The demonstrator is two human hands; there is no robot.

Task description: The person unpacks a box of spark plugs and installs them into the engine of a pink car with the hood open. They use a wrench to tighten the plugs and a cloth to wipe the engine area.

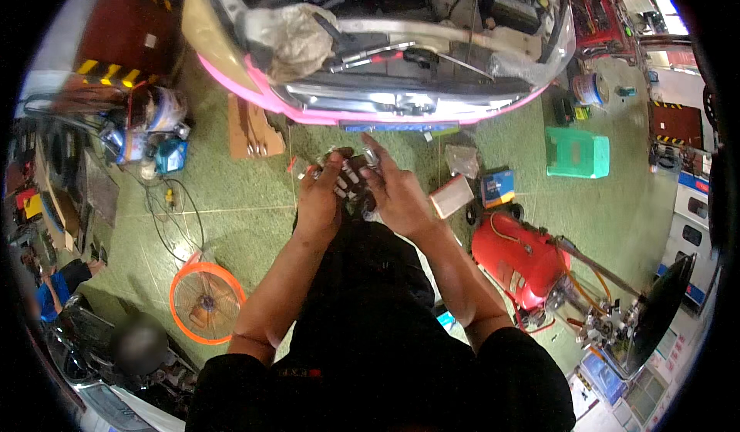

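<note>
Both my hands are raised in front of the car [347,116], close together over a dark metal part [356,171] with several silver cylindrical pieces on it. My left hand [319,201] has its fingers closed at the part's left side, and a small red-tipped piece [292,164] shows beyond them. My right hand [401,199] curls round a short silver cylinder [371,155], index finger stretched along it. The exact kind of the part is too small to tell, and my fingers hide some of it.
Tools including a red-handled one [381,57] lie on the car's open front. Cardboard with tools [253,130], an orange fan [206,303] and cables are on the left floor. On the right are a blue box [497,188], a green bin [576,153] and a red tank [516,255].
</note>
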